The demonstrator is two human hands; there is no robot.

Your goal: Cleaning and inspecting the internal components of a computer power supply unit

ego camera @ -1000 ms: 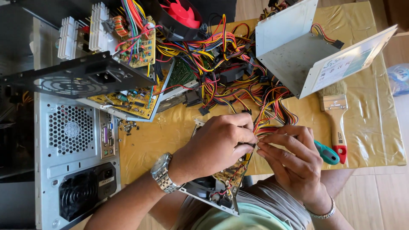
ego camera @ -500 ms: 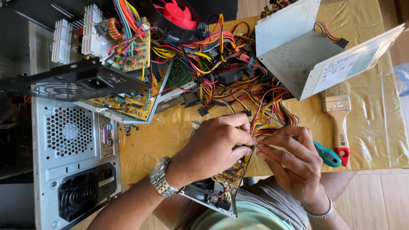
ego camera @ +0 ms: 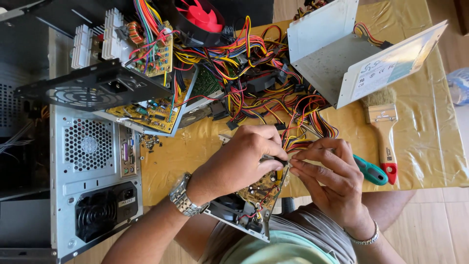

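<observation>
**Hands stayed locked on the small power unit while the view drifted**

Since the earlier frames the view had slid slightly – the loose metal cover (ego camera: 337, 54) and paintbrush (ego camera: 383, 129) sat a little differently in frame – but the hands themselves had barely shifted. The left hand (ego camera: 244, 159) was still curled over the top of the open power supply unit (ego camera: 246, 205), fingers clenched around its upper edge and the cable bundle (ego camera: 298, 144) leaving it. The right hand (ego camera: 325, 178) pinched at the same wires with thumb and fingertips, just touching the left hand's knuckles. The unit rested tilted against the person's lap at the near edge of the yellow sheet (ego camera: 430, 146), its brown circuit board exposed. That stillness suggested fine work at one spot – probably a wire or connector – rather than any lifting. A green-handled screwdriver (ego camera: 370, 170) lay just behind the right hand, and the grey computer case (ego camera: 93, 186) stood at the left
</observation>
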